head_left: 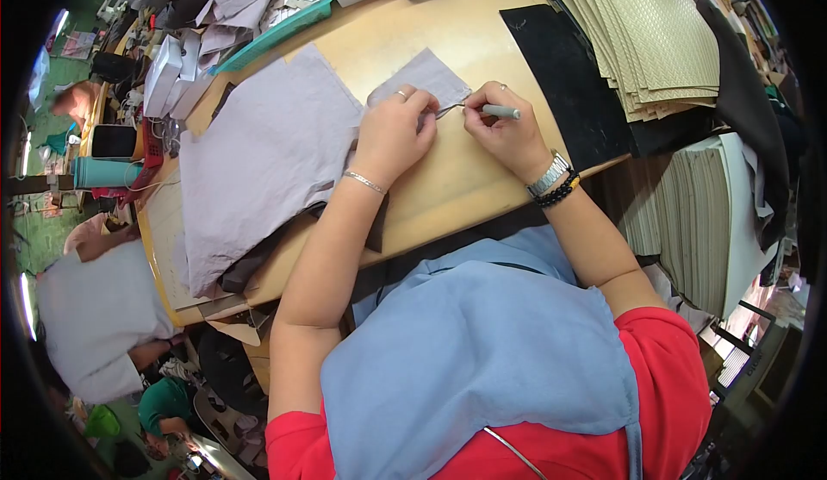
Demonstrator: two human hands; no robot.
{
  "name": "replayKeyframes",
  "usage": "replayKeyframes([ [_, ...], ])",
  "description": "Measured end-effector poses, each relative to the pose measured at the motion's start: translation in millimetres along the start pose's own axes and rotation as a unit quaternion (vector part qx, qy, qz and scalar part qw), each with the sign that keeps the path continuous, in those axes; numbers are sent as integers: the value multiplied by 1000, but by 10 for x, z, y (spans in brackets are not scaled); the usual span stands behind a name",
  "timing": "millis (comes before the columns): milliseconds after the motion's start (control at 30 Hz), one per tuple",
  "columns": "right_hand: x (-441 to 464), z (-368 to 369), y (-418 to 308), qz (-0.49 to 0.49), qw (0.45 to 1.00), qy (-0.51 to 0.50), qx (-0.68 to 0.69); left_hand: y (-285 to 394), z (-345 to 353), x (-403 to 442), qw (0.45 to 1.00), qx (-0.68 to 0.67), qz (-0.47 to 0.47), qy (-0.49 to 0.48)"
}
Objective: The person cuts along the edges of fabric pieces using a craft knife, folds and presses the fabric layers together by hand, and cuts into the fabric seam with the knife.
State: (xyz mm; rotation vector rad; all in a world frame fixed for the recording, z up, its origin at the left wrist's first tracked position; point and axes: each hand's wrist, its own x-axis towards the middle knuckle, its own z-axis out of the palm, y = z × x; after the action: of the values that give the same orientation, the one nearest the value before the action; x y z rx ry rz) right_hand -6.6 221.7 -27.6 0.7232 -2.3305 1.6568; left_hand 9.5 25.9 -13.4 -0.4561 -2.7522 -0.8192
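Observation:
My left hand (399, 130) rests on the wooden table (431, 196) with its fingers pinched on the lower edge of a small mauve-grey fabric piece (424, 77). A grey marker pen (500, 111) is held in my right hand (504, 127), close to the right corner of that fabric. A thin dark strip shows between the two hands. Left of my left hand lies a large mauve-grey fabric piece (267, 144), with darker cloth under its lower edge.
Stacked patterned cream sheets (646, 32) and a black sheet (564, 84) lie at right. A teal basket (284, 23) and white boxes (164, 75) stand at the back left. Another person in light grey (99, 316) is beyond the table's left edge.

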Motion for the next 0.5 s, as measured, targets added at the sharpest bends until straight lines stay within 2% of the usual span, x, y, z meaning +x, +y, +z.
replayKeyframes([
  [167, -6, 0, 30, -103, 993, -4, -59, 49, 106, -14, 999, 14, -29, 37],
  [500, 18, -30, 38, -34, 998, 37, -47, -18, 88, 15, 996, -24, -84, -22],
])
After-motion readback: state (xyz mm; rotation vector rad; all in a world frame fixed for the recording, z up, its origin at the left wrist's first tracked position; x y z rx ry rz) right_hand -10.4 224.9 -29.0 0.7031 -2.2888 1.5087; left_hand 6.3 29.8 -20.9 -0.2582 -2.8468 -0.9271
